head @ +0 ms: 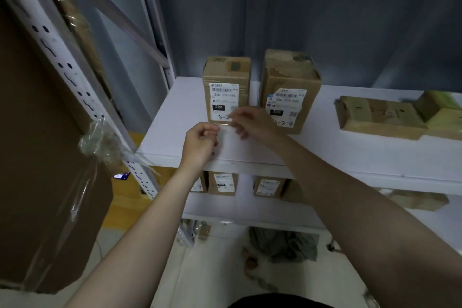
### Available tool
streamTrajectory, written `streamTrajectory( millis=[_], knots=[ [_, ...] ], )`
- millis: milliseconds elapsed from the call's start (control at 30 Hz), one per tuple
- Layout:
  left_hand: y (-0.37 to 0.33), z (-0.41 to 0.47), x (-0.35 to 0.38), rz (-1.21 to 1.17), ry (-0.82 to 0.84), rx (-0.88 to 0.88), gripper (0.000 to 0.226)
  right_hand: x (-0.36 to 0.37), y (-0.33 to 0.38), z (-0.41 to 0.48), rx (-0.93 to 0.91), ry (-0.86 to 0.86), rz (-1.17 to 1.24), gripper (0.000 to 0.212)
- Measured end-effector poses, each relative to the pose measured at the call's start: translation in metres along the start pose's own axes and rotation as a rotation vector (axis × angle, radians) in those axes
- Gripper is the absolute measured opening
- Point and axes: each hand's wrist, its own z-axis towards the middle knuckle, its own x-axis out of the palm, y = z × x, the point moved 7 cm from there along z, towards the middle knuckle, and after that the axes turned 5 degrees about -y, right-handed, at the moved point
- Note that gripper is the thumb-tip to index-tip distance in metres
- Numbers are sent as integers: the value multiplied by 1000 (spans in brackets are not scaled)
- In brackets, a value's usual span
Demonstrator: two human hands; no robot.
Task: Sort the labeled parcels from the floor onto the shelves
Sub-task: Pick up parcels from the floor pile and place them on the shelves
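Both hands pinching a thin clear tape strip (226,125): left hand (200,144) loosely curled, right hand (252,121) fingers narrow. Just behind, upright brown cardboard parcel with white label (226,90), near white shelf board (350,155) left edge.

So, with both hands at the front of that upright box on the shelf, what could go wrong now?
1. The left box stands upright on its narrow end; a pull from the right hand or left hand may tip it forward.
2. It stands beside the right box, so a sideways nudge might knock that one.
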Motion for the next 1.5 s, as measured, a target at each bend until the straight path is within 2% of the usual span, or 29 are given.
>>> streamTrajectory(
  millis=[133,300,400,500,633,767,833,967,1167,1333,1500],
  knots=[
    [-12,-22,57,45,122,35,30,-70,-28,-58,-68,-192,-27,27],
    [-24,-85,184,57,462,70,25,-179,-85,-162,-19,-489,68,23],
    [-17,-143,270,75,683,43,25,-245,-140,-241,117,-733,142,33],
    [9,-216,354,130,899,-38,24,-299,-203,-330,298,-936,247,33],
    [60,-326,452,265,1181,-180,28,-347,-293,-454,541,-1122,340,29],
    [117,-424,539,442,1326,-297,23,-381,-388,-566,779,-1215,406,26],
    [153,-460,578,526,1335,-341,21,-391,-434,-608,884,-1203,457,24],
    [249,-515,651,667,1266,-556,25,-410,-529,-667,1051,-1170,628,19],
    [408,-557,726,763,1141,-776,14,-417,-662,-703,1215,-1126,774,16],
    [546,-550,784,851,1047,-810,19,-398,-787,-706,1286,-1129,850,19],
    [700,-514,837,996,1051,-693,17,-362,-934,-683,1367,-1117,835,23]
  ],
)
